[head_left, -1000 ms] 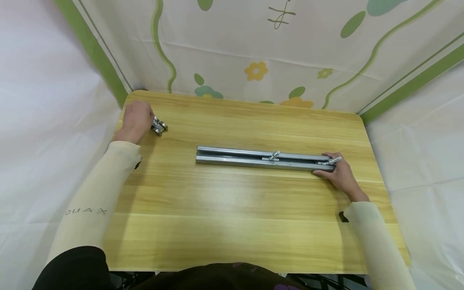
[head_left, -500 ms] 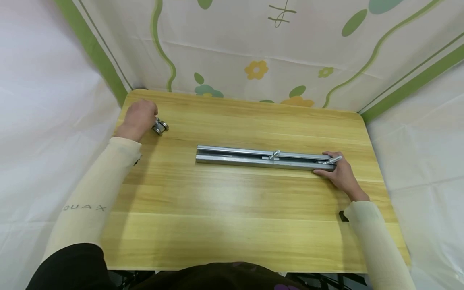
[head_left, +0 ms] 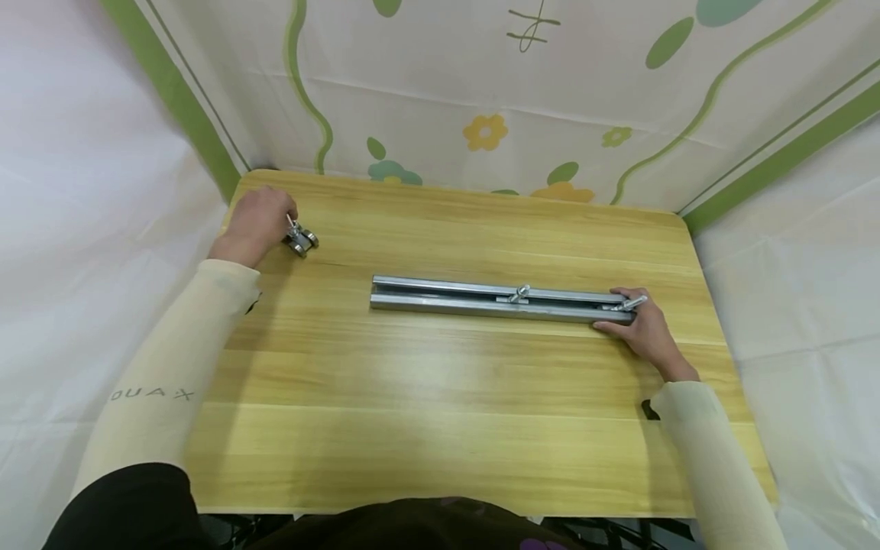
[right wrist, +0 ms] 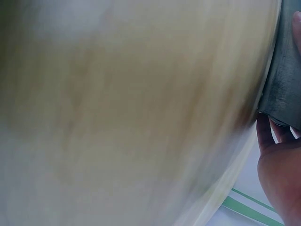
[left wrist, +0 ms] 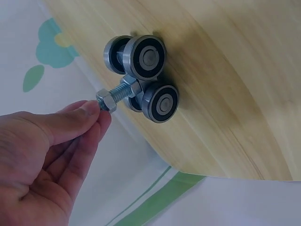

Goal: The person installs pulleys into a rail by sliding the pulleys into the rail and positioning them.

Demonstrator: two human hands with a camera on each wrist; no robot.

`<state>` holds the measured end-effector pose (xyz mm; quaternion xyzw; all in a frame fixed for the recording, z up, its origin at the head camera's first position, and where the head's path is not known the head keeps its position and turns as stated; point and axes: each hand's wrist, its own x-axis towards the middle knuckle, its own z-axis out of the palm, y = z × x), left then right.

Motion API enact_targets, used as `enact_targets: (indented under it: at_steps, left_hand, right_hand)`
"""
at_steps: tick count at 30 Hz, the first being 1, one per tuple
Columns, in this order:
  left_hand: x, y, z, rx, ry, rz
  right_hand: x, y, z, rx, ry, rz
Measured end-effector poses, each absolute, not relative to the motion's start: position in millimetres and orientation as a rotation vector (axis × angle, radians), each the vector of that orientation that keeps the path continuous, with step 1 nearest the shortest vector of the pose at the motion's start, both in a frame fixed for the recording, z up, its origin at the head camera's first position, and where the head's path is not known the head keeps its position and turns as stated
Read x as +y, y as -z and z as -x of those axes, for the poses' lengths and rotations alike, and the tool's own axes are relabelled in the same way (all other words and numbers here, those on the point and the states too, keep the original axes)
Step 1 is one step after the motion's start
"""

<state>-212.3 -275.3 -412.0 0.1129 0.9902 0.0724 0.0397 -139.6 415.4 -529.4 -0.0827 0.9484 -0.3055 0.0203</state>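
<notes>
At the far left of the table, my left hand (head_left: 256,223) pinches the bolt end of a four-wheeled roller trolley (left wrist: 148,59) between thumb and fingertips. Two nuts sit on the trolley's threaded bolt (left wrist: 122,90), and its wheels are against the wood. Across the middle lies a slotted metal channel rail (head_left: 440,306), its slot facing up. My right hand (head_left: 648,331) grips the rail's right end, thumb on the near side and fingers on the far side. One bolt (head_left: 520,293) stands up from the slot near mid-length, another bolt (head_left: 631,304) at the held end.
The wooden table (head_left: 426,412) has rounded far corners. A white curtain with flower prints (head_left: 412,92) hangs right behind its far edge, and plain white sheets (head_left: 82,229) flank both sides. The right wrist view is largely blurred wood grain.
The left hand has shifted slightly over the trolley, and the bolt it pinches now shows beside its fingers. The trolley, the rail and the right hand have stayed in place.
</notes>
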Motion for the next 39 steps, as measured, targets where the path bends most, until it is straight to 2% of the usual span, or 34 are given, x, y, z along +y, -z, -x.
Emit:
enact_targets:
  at_steps: [22,39]
  left_hand:
    - [-275,403,200,2.986,-0.289,-0.342]
    - [-253,392,177,2.863,-0.264,-0.402]
  right_hand:
    - [417,529,144,2.938,0.942,0.262]
    - [418,528,144,2.935,0.955,0.265]
